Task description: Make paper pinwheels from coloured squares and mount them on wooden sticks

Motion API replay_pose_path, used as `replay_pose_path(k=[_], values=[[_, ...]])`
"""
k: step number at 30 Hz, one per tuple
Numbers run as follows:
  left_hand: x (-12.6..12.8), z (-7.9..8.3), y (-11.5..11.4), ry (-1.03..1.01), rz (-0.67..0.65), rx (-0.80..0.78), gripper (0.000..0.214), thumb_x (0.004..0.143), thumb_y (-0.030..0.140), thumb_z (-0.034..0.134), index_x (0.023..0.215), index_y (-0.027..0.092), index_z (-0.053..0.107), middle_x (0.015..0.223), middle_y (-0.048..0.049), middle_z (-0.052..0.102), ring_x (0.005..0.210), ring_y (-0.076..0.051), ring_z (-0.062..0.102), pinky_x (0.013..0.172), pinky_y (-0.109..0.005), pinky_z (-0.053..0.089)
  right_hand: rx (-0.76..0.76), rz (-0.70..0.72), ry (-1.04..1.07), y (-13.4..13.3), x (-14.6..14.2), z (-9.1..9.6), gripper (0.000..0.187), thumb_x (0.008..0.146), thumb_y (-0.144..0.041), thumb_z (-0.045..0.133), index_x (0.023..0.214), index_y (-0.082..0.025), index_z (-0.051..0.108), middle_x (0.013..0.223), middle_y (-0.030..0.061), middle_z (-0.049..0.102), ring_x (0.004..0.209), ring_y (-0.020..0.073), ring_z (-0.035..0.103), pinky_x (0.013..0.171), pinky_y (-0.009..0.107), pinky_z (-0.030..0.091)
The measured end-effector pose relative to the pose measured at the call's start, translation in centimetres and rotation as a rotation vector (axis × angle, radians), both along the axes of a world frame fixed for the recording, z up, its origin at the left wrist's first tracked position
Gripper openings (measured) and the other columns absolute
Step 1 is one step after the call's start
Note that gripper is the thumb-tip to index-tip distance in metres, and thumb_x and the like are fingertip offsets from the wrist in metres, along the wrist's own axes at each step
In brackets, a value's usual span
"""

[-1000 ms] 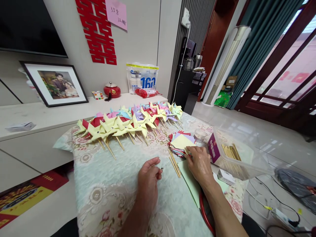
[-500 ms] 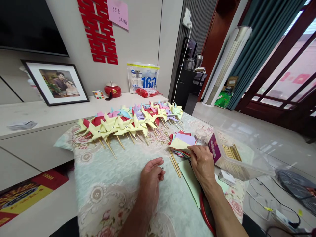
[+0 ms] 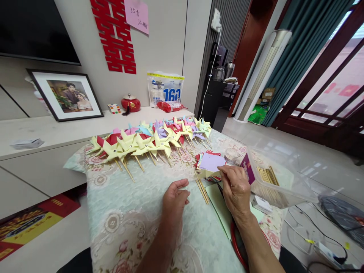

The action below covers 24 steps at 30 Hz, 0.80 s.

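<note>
My right hand (image 3: 235, 187) pinches a pale yellow paper sheet (image 3: 207, 173) by its right end. The sheet is tilted at the front of a paper stack (image 3: 197, 161), with a lavender sheet (image 3: 212, 162) showing on top. Over the tablecloth my left hand (image 3: 175, 199) is half curled, index finger stretched out and apart from the thumb. Nothing shows clearly in it. Between the hands lie a few loose wooden sticks (image 3: 202, 191). Beneath my right hand are light green sheets (image 3: 218, 206) and a red-rimmed dark object (image 3: 237, 246), partly covered by my forearm.
Many finished paper pinwheels (image 3: 145, 144) on sticks lie along the table's far side. A clear plastic bin (image 3: 298, 189) with wooden sticks (image 3: 269, 176) stands at right, near a small round clear container (image 3: 231, 154) and a small white box (image 3: 261, 204). Cables (image 3: 313, 223) run across the floor.
The yellow sheet has shifted off the stack's top toward me with my right hand, uncovering the lavender sheet. The left hand's fingers have opened slightly.
</note>
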<state>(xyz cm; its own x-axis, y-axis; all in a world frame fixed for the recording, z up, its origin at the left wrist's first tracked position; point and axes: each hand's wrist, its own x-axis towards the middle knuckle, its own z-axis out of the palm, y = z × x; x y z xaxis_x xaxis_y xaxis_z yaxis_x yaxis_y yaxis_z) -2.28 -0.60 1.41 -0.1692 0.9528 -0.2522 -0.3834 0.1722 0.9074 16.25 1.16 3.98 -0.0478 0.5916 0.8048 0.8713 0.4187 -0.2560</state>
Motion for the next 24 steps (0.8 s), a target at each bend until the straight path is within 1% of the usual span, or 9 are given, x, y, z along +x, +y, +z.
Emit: replay_pose_path(k=[5, 7, 9, 12, 14, 17, 20, 22, 24], values=[[-0.2, 0.2, -0.2, 0.095, -0.029, 0.042, 0.038, 0.067, 0.024, 0.067, 0.104, 0.013, 0.069, 0.101, -0.0099, 0.071, 0.072, -0.015, 0.058, 0.067, -0.028, 0.045, -0.023, 0.044, 0.07, -0.2, -0.2, 0.1, 0.017, 0.095, -0.013, 0.055, 0.101, -0.021, 0.07, 0.089, 0.0056, 0.072, 0.086, 0.0232, 0.061, 0.078, 0.038, 0.046], [-0.2, 0.4, -0.3, 0.126, -0.034, 0.07, 0.039, 0.067, 0.023, 0.067, 0.105, 0.015, 0.07, 0.104, -0.011, 0.073, 0.089, -0.021, 0.063, 0.076, -0.031, 0.047, -0.042, 0.076, 0.127, -0.2, -0.3, 0.1, 0.016, 0.096, -0.016, 0.056, 0.099, -0.021, 0.07, 0.084, 0.0042, 0.072, 0.082, 0.0218, 0.062, 0.075, 0.036, 0.046], [-0.1, 0.7, -0.3, 0.129, -0.034, 0.114, 0.042, 0.065, 0.02, 0.066, 0.106, 0.017, 0.071, 0.112, -0.0116, 0.072, 0.109, -0.027, 0.062, 0.087, -0.036, 0.047, -0.077, 0.113, 0.203, -0.4, -0.6, 0.2, 0.015, 0.096, -0.019, 0.056, 0.099, -0.021, 0.071, 0.082, 0.0033, 0.071, 0.079, 0.0205, 0.063, 0.073, 0.034, 0.046], [0.1, 1.3, -0.5, 0.077, -0.076, 0.192, 0.05, 0.063, 0.018, 0.068, 0.112, 0.017, 0.07, 0.122, -0.012, 0.071, 0.12, -0.032, 0.059, 0.097, -0.041, 0.046, -0.158, 0.151, 0.313, -0.6, -0.9, 0.2, 0.016, 0.096, -0.023, 0.056, 0.1, -0.022, 0.072, 0.086, 0.0028, 0.071, 0.08, 0.0194, 0.064, 0.073, 0.032, 0.047], [0.4, 1.8, -0.6, 0.015, -0.101, 0.224, 0.051, 0.064, 0.02, 0.068, 0.115, 0.016, 0.068, 0.121, -0.0128, 0.071, 0.118, -0.032, 0.062, 0.097, -0.041, 0.047, -0.21, 0.16, 0.368, -0.7, -1.1, 0.1, 0.017, 0.096, -0.026, 0.056, 0.099, -0.022, 0.073, 0.088, 0.0025, 0.072, 0.081, 0.0194, 0.065, 0.075, 0.032, 0.047], [0.5, 2.1, -0.7, -0.072, -0.126, 0.212, 0.047, 0.067, 0.024, 0.069, 0.113, 0.013, 0.066, 0.115, -0.0136, 0.074, 0.108, -0.029, 0.067, 0.091, -0.037, 0.051, -0.267, 0.161, 0.44, -0.8, -1.3, 0.0, 0.018, 0.095, -0.029, 0.057, 0.098, -0.023, 0.073, 0.089, 0.0023, 0.073, 0.082, 0.0196, 0.065, 0.078, 0.032, 0.048], [0.3, 1.9, -0.4, -0.082, -0.119, 0.16, 0.045, 0.064, 0.026, 0.073, 0.106, 0.013, 0.064, 0.109, -0.0143, 0.076, 0.097, -0.027, 0.071, 0.079, -0.033, 0.054, -0.304, 0.162, 0.489, -0.8, -1.4, 0.1, 0.018, 0.093, -0.031, 0.059, 0.097, -0.022, 0.074, 0.089, 0.0025, 0.073, 0.082, 0.0201, 0.066, 0.079, 0.033, 0.048], [0.1, 1.7, -0.2, -0.05, -0.086, 0.124, 0.041, 0.063, 0.027, 0.074, 0.101, 0.013, 0.064, 0.099, -0.0134, 0.077, 0.086, -0.025, 0.072, 0.068, -0.029, 0.053, -0.338, 0.174, 0.506, -0.9, -1.4, 0.1, 0.019, 0.092, -0.032, 0.059, 0.097, -0.022, 0.074, 0.089, 0.0029, 0.073, 0.082, 0.0203, 0.065, 0.079, 0.033, 0.049], [-0.1, 1.6, -0.1, -0.022, -0.06, 0.105, 0.037, 0.063, 0.027, 0.073, 0.096, 0.013, 0.065, 0.09, -0.0115, 0.078, 0.076, -0.022, 0.071, 0.06, -0.027, 0.051, -0.391, 0.206, 0.512, -0.9, -1.4, 0.2, 0.021, 0.091, -0.032, 0.06, 0.105, -0.022, 0.072, 0.095, 0.004, 0.073, 0.084, 0.0209, 0.065, 0.08, 0.035, 0.049]])
